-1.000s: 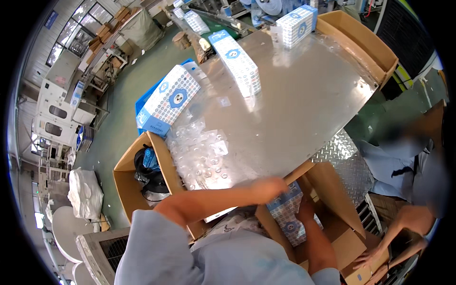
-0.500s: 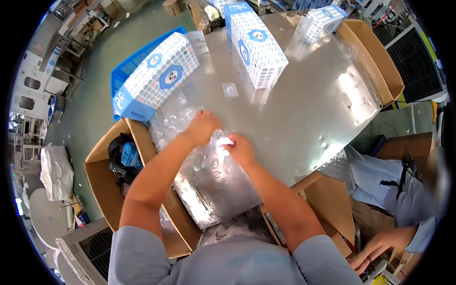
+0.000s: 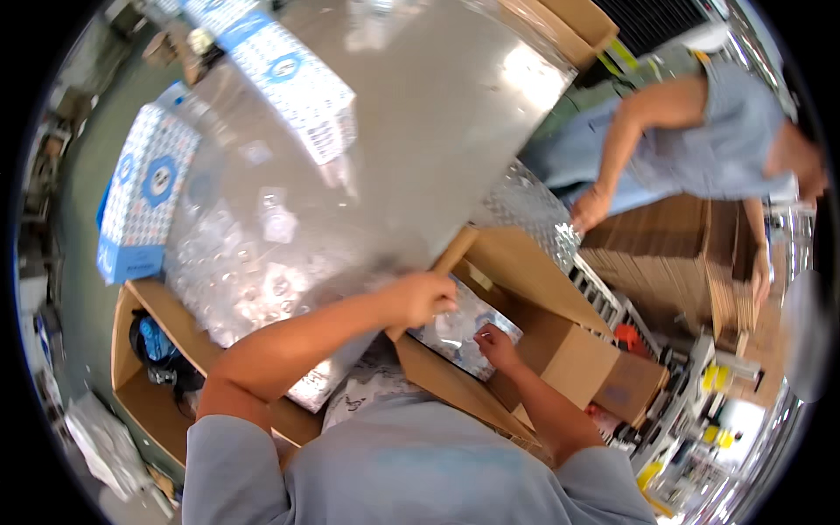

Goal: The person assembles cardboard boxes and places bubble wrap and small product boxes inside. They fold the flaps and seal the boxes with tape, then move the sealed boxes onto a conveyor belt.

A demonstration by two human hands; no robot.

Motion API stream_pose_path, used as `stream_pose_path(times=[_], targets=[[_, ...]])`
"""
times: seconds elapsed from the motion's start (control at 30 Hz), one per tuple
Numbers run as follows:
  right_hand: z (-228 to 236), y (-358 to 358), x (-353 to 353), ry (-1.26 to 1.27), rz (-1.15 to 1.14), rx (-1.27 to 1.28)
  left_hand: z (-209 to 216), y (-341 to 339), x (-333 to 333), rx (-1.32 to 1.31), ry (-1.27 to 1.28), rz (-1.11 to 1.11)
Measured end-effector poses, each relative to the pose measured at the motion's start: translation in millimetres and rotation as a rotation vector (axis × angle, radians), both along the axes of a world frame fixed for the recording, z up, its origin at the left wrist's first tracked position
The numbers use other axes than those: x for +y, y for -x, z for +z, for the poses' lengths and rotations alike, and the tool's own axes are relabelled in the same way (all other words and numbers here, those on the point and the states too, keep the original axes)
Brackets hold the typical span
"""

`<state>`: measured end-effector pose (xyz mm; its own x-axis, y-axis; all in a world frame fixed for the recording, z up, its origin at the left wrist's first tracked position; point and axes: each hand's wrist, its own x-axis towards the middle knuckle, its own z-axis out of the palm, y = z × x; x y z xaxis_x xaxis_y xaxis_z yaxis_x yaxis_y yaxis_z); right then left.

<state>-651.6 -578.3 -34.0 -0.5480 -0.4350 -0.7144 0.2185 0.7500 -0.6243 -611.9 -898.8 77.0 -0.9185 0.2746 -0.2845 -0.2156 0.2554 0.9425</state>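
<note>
My left hand [image 3: 426,297] is closed at the near left rim of an open cardboard box [image 3: 560,350], with a small clear plastic bag [image 3: 449,329] at its fingertips. Inside that box my right hand [image 3: 499,346] is closed, its fingertips pressed together; whatever they hold is too small to make out. Below both hands lies a flat, grey-blue patterned layer [image 3: 477,360] of packed pieces. More small clear bags with round pieces [image 3: 219,262] are spread over the metal table [image 3: 420,131], left of my left arm. One clear bag [image 3: 277,216] lies apart from that pile.
Tall blue-and-white patterned cartons [image 3: 150,188] stand on the table's left side. A second cardboard box [image 3: 131,376] at my left holds dark and blue items. To the right, a co-worker [image 3: 691,140] bends over stacked flat cardboard [image 3: 652,249]. A roller conveyor [image 3: 604,297] runs beside my box.
Both hands have moved from the clear bags on the table to the open box at the right. The view has turned right. The co-worker's hand has moved to the stacked cardboard.
</note>
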Motion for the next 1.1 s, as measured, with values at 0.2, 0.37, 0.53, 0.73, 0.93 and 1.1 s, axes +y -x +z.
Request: stream_pose_path(times=[0.2,0.37,0.53,0.73,0.93,1.1], targets=[[-94,-13,55,-0.157,0.209,0.218,-104,25,141,-0.13,0.518,-0.6],[-94,-2,33,-0.395,0.338,0.192,-168,40,146,-0.397,0.637,-0.501],[-66,7,39,-0.423,0.406,0.076,-182,31,137,-0.297,0.723,-0.51],[-71,12,46,-0.432,0.293,0.017,-166,35,127,-0.299,0.96,-0.482],[-53,6,45,-0.477,0.216,0.14,-188,35,103,-0.384,1.004,-0.363],[-39,22,37,-0.572,0.146,-0.113,-188,36,114,-0.458,1.061,-0.361]])
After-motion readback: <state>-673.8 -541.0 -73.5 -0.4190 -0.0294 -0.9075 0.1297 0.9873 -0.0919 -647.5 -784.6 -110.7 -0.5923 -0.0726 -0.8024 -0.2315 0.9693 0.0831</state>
